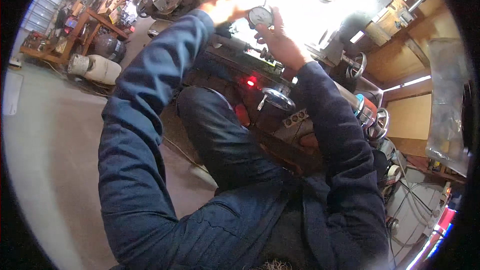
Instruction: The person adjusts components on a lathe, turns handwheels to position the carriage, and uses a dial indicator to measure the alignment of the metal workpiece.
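A round dial indicator (pixel 261 16) with a pale face and dark rim sits at the top middle, over a metal machine. My right hand (pixel 284 42) is closed on its right side, thumb at the lower edge and fingers behind the rim. Just left of the dial is my left hand (pixel 226 6), reaching in from the left. Strong glare washes out its fingertips, so what they hold or touch cannot be made out. Beneath my hands runs a metal shaft (pixel 232 44) of the machine. A chrome handwheel (pixel 278 99) with a crank handle stands below my right wrist.
A red light (pixel 251 82) glows on the machine's front, near my knee. More handwheels (pixel 356 65) stand to the right. Far left, a wooden bench (pixel 65 55) carries tools and boxes, with a pale gas cylinder (pixel 102 70) lying beside it. Clear plastic sheeting (pixel 446 100) hangs at right.
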The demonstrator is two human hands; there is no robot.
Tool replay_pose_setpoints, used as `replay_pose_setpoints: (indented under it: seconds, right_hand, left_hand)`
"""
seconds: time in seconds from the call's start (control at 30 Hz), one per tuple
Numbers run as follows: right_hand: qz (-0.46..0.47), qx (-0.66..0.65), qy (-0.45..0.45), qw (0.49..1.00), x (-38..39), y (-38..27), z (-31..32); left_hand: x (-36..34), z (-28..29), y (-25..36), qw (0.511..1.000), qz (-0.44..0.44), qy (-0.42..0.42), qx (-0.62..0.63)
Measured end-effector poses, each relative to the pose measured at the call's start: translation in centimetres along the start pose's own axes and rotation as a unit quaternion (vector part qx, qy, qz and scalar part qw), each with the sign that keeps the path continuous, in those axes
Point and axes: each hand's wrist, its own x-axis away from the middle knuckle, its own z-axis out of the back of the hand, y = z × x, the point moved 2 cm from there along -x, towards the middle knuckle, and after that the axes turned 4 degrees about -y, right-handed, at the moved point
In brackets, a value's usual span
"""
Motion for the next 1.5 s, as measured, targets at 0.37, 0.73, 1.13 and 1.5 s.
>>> replay_pose_setpoints:
  seconds: [0.37,0.73,1.13,1.5]
  right_hand:
    - [-0.004,-0.045,-0.029,0.999,-0.2,-0.3,-0.4]
    - [0.192,0.187,-0.061,0.962,-1.3,2.3,0.7]
    - [0.11,0.087,-0.021,0.99,-1.8,1.8,-0.1]
    - [0.045,0.045,-0.005,0.998,-1.5,1.1,-1.2]
  left_hand:
    - [1.4,-1.8,-2.2,0.992,-0.034,0.108,-0.06]
    - [-0.1,0.7,1.1,0.998,0.052,0.036,0.003]
    - [0.5,-1.4,-1.9,0.988,0.083,0.02,0.13]
    - [-0.2,-1.6,-2.8,0.995,0.001,-0.004,0.098]
